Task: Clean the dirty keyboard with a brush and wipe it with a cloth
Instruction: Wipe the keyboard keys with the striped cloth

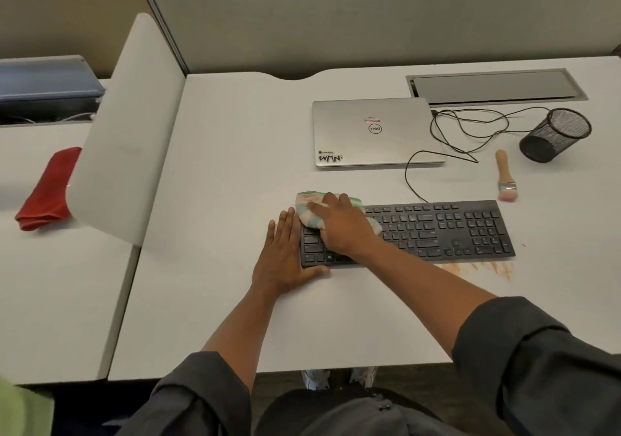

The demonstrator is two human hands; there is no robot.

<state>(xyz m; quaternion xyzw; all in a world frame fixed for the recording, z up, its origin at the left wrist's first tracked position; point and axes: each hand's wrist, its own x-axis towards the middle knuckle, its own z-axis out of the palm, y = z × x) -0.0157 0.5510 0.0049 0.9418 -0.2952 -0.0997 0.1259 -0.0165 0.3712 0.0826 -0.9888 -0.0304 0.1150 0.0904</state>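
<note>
A black keyboard [443, 230] lies across the white desk [228, 173]. My right hand [339, 223] presses a striped white, green and pink cloth [307, 200] onto the keyboard's left end, fingers spread flat over it. My left hand [285, 254] lies flat on the desk against the keyboard's left edge, thumb at its front corner. A wooden-handled brush [504, 176] with pale pink bristles rests on the desk beyond the keyboard's right end, apart from both hands.
A shut silver laptop [373, 133] sits behind the keyboard, with a black cable [470, 133] looping beside it. A black mesh cup [554, 134] lies tipped at the right. Orange smears [484, 267] mark the desk before the keyboard. A red cloth [47, 190] lies on the neighbouring desk, past a divider [127, 126].
</note>
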